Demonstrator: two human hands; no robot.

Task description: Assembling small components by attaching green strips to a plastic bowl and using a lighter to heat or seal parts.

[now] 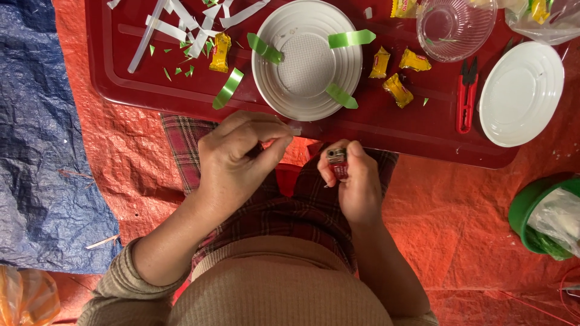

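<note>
My right hand (pixel 353 181) grips a small red lighter (pixel 337 163) upright, thumb near its metal top. My left hand (pixel 238 154) pinches a thin, pale clear strip (pixel 294 128) between fingertips, its end just left of the lighter. Both hands hover over my lap, just below the front edge of a dark red tray (pixel 386 130). On the tray directly above them sits a white ribbed plastic bowl (pixel 307 57) with green ribbon pieces (pixel 351 38) stuck on its rim.
The tray also holds yellow wrapped candies (pixel 397 89), red thread snips (pixel 466 96), a white plate (pixel 521 93), a clear glass bowl (pixel 454 25), white paper strips (pixel 181 21) and green scraps. Orange tarp lies underneath, a blue tarp (pixel 36 133) at left, a green container (pixel 544 217) at right.
</note>
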